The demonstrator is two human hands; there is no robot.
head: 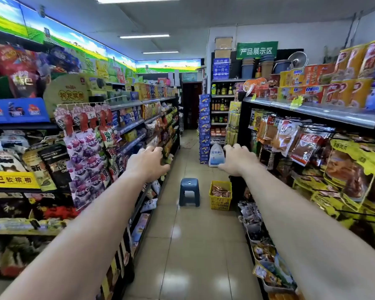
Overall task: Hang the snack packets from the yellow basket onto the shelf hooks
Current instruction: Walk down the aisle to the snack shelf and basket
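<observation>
A yellow basket (219, 201) stands on the aisle floor by the foot of the right shelf, and brown snack packets (220, 190) lie inside it. Both my arms stretch forward at chest height, well above and short of the basket. My left hand (148, 163) is over the left side of the aisle, fingers curled downward and apart, holding nothing. My right hand (236, 160) hovers near the right shelf, likewise empty with fingers bent. Snack packets (303, 146) hang from hooks on the right shelf under its metal ledge.
A small blue plastic stool (189, 191) sits in the middle of the aisle just left of the basket. A white sack (216, 155) leans against a blue display tower (204, 128) farther down. Stocked shelves line both sides; hanging packets (85, 148) crowd the left rack.
</observation>
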